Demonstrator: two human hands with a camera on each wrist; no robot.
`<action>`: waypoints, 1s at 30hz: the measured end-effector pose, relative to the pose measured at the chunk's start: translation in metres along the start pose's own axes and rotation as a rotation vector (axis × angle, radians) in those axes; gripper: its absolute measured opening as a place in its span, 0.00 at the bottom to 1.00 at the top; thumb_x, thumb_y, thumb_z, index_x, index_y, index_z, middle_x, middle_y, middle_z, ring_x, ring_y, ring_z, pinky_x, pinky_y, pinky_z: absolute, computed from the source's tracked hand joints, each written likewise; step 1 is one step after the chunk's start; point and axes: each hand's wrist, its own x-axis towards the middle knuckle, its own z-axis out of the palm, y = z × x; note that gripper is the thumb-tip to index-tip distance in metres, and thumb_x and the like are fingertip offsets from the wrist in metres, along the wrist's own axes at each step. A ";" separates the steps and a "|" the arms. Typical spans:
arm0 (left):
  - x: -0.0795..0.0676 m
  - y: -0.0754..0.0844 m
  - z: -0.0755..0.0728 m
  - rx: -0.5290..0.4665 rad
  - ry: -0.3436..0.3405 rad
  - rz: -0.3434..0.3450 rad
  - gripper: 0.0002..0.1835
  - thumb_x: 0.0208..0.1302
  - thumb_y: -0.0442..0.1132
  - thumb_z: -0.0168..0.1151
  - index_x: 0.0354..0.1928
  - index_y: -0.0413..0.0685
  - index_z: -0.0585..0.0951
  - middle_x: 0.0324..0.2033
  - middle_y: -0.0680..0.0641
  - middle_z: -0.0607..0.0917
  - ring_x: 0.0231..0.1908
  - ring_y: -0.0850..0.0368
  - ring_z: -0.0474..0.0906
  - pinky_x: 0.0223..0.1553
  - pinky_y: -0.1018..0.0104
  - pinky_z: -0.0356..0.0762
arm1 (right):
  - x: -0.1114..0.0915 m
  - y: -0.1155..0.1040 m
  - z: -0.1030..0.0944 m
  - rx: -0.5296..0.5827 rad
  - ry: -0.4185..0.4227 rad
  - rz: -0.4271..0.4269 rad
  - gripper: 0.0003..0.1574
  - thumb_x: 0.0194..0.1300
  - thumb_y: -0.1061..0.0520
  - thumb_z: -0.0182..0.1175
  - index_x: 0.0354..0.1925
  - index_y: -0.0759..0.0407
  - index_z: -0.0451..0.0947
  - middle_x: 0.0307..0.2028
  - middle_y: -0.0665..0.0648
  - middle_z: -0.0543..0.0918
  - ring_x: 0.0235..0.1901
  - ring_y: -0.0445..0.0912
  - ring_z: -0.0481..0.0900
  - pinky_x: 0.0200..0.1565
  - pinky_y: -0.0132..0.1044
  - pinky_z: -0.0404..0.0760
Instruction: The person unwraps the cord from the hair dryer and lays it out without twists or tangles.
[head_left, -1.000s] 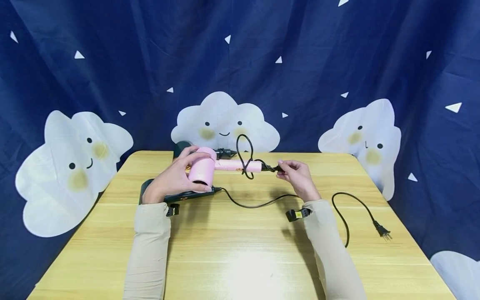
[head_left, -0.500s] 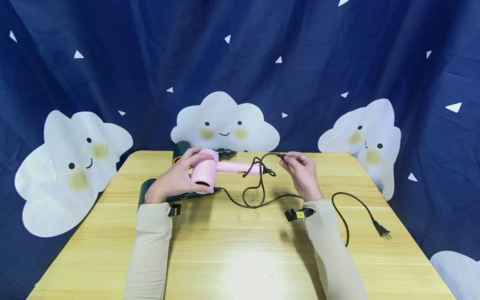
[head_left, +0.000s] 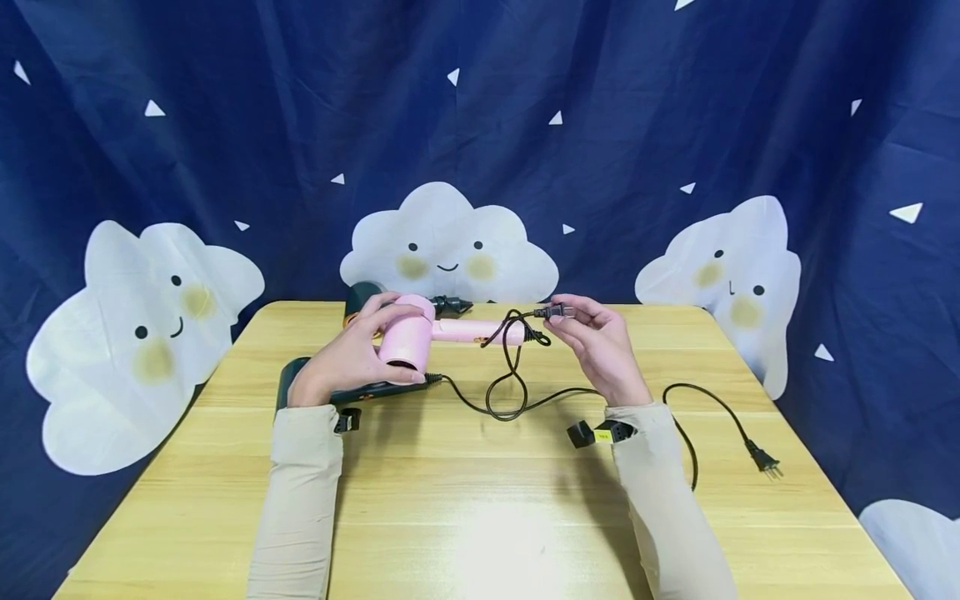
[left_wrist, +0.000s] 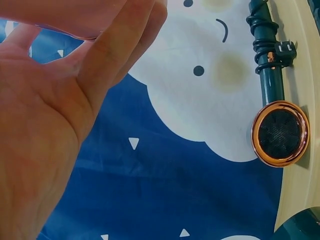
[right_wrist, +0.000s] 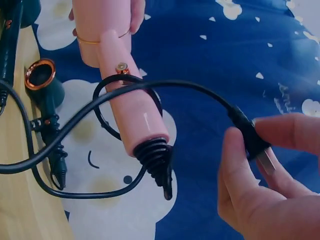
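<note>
A pink hair dryer (head_left: 406, 343) is held above the table, its handle pointing right. My left hand (head_left: 347, 357) grips it round the barrel, fingers over the top and thumb below. My right hand (head_left: 600, 348) pinches the black plug (head_left: 553, 311) of its cord between thumb and fingers. In the right wrist view the plug's metal prongs (right_wrist: 266, 161) point away from the dryer. The black cord (right_wrist: 172, 83) makes a loop round the pink handle (right_wrist: 135, 112) and hangs slack below it. Only part of the pink barrel (left_wrist: 65, 15) shows in the left wrist view.
Behind the pink dryer lies a dark green hair dryer (head_left: 363, 294), cord wrapped round its handle. Another green dryer (head_left: 386, 390) lies nearer, partly behind the left hand. Its cord runs right, behind the right arm, to a plug (head_left: 763, 458). A blue curtain (head_left: 450, 125) hangs behind the table (head_left: 450, 483).
The right hand moved from the handle's end, drawing cord loose into a hanging loop, then turned so the plug shows. The left hand keeps its hold on the pink dryer, nearly still.
</note>
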 end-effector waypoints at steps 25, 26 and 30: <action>-0.005 -0.003 -0.010 -0.004 0.012 -0.024 0.48 0.42 0.54 0.88 0.69 0.69 0.74 0.79 0.46 0.55 0.65 0.43 0.70 0.55 0.47 0.80 | -0.003 -0.002 -0.006 -0.278 -0.267 0.133 0.11 0.73 0.69 0.58 0.52 0.60 0.77 0.46 0.57 0.87 0.34 0.45 0.90 0.43 0.38 0.89; -0.005 -0.003 -0.011 -0.002 0.011 -0.021 0.48 0.42 0.54 0.88 0.69 0.69 0.74 0.79 0.47 0.55 0.65 0.43 0.70 0.55 0.46 0.80 | -0.003 -0.002 -0.006 -0.276 -0.266 0.132 0.10 0.74 0.68 0.58 0.51 0.61 0.76 0.46 0.57 0.86 0.34 0.44 0.90 0.44 0.37 0.89; -0.005 -0.004 -0.011 -0.013 0.022 -0.017 0.48 0.41 0.52 0.88 0.68 0.71 0.75 0.78 0.50 0.57 0.65 0.44 0.68 0.55 0.45 0.80 | -0.002 -0.002 -0.007 -0.292 -0.240 0.130 0.05 0.75 0.63 0.60 0.47 0.61 0.76 0.42 0.54 0.86 0.32 0.43 0.87 0.41 0.34 0.88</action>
